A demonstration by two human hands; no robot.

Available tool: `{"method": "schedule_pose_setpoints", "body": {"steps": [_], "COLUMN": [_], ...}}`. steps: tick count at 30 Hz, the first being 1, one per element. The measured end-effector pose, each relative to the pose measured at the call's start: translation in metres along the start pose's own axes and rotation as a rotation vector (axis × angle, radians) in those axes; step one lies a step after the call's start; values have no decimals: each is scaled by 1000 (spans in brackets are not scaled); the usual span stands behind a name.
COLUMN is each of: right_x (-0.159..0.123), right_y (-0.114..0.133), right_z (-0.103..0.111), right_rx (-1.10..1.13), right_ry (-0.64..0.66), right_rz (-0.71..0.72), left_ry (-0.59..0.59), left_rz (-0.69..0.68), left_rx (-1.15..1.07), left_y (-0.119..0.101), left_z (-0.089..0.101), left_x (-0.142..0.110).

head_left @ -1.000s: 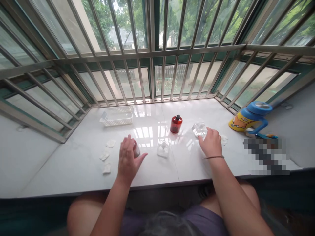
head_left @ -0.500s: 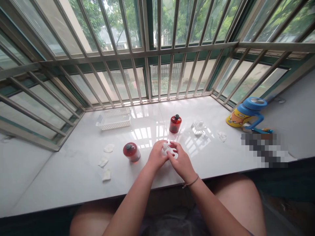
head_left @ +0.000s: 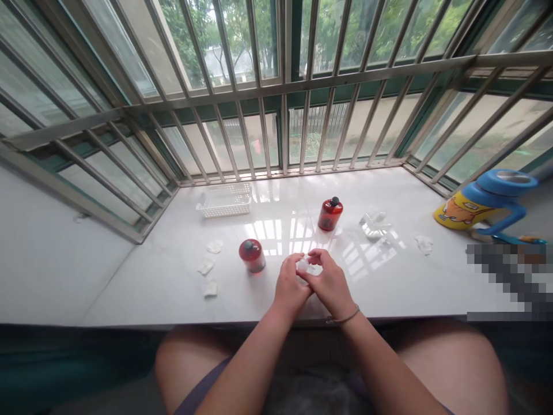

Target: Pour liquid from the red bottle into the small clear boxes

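Both hands are curled around a small clear container with a whitish rounded top, just above the counter's front part. My left hand grips it from the left, and my right hand has thumb and fingers closed on its right side. Much of the container is hidden by the fingers, so its exact kind is unclear. To the left of my hands stands a red bottle with a dark cap. Farther back is a second red bottle, also dark-capped. A clear container with something whitish on it rests to the right.
A white perforated basket sits at the back left of the white counter. Several crumpled white pieces lie left, another white piece right. A yellow-and-blue jug leans at the right. Metal bars line the window.
The view has turned left, so the scene sits farther right. My right hand's fingers have drawn closer over the small container's top; both hands remain around it.
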State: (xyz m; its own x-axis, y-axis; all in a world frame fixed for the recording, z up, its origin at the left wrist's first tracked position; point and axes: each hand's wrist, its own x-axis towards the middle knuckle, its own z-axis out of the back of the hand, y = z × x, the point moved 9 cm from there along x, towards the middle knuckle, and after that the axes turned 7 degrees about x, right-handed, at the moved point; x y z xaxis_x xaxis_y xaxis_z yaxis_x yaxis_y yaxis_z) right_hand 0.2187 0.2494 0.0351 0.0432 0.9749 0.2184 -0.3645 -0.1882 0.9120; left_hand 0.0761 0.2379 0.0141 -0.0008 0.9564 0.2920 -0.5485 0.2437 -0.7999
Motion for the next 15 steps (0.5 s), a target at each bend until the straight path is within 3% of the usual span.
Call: {"method": "schedule_pose_setpoints", "body": {"steps": [6, 11, 15], "right_x": [-8, -9, -4], "right_y": [-13, -2, 1], "right_z": [8, 0, 0], "right_rx": [56, -6, -40], "right_ry": [-2, -20, -46], "right_rz": [-14, 138, 125], "left_ry": [5, 15, 25], "left_rz": [-20, 20, 41], "left_rx": [-7, -34, -50], "left_y": [-2, 1, 3], "left_z": [1, 1, 0], "left_x": [1, 0, -2]}}
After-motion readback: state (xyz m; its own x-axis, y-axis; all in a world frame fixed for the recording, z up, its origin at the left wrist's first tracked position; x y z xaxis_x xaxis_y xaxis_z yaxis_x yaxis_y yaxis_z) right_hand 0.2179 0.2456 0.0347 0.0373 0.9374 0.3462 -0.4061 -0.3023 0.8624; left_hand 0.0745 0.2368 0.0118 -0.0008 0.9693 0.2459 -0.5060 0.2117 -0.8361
